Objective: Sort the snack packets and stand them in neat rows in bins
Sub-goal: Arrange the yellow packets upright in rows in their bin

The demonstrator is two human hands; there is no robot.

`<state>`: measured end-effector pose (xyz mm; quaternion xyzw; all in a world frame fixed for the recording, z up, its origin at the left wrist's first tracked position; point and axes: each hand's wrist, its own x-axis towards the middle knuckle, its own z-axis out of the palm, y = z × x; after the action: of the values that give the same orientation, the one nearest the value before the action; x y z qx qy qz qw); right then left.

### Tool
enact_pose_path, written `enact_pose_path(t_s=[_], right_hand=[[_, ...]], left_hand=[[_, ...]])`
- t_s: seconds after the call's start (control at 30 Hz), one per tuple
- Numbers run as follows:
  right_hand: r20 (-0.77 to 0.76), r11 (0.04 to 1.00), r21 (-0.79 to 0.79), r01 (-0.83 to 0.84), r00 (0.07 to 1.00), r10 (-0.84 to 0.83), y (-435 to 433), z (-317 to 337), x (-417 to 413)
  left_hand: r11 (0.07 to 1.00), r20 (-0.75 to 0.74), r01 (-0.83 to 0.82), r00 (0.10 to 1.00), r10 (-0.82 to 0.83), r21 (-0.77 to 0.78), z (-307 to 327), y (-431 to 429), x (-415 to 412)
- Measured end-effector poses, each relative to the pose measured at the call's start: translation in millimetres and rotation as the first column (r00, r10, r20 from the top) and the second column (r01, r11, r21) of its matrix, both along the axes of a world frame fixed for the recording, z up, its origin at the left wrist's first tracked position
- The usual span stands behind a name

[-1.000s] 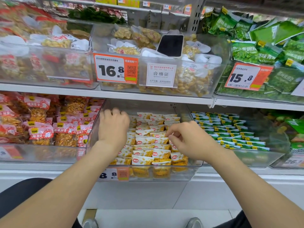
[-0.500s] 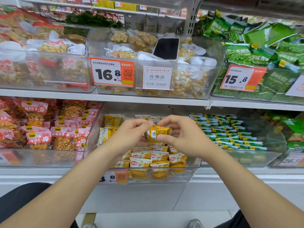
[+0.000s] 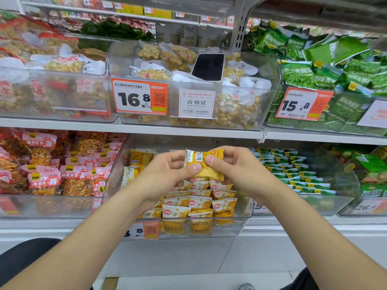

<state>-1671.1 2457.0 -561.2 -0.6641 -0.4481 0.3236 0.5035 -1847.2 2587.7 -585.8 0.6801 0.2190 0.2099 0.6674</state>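
Observation:
Both hands hold one small yellow snack packet (image 3: 204, 164) above the clear middle bin (image 3: 240, 225) on the lower shelf. Its barcode side faces me. My left hand (image 3: 167, 172) pinches its lower left edge, and my right hand (image 3: 236, 170) grips its right side with the thumb on the front. Below them, several yellow and white packets (image 3: 201, 204) stand in rows at the bin's front. A few more yellow packets (image 3: 139, 159) lean loosely at the bin's back left.
A bin of red peanut packets (image 3: 46, 174) sits to the left, a bin of rowed green packets (image 3: 297, 174) to the right. On the upper shelf, a phone (image 3: 208, 66) lies on the packets in the middle bin. Loose green bags (image 3: 326, 65) fill the upper right bin.
Both hands came up out of the middle bin, met over it around a yellow packet, and lifted it slightly higher. The view has tilted down a little.

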Motion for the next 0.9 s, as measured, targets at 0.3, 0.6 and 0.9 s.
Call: enact_pose_path(t_s=[0.3,0.6,0.9], right_hand=[[0.402,0.987,0.162,-0.013,0.914,-0.054,-3,-8,10],[0.061,0.991,0.132,0.007,0.998,-0.015,-10,1,10],[0.300,1.000,0.023,-0.010,0.954,0.003,-9,-5,17]], left_hand=[[0.891,0.092,0.181,0.983,-0.157,-0.416,4,-2,-2],[0.990,-0.063,0.048,0.996,-0.057,-0.136,0,-5,5],[0.993,-0.073,0.100,0.993,-0.095,0.067,-1,-13,6]])
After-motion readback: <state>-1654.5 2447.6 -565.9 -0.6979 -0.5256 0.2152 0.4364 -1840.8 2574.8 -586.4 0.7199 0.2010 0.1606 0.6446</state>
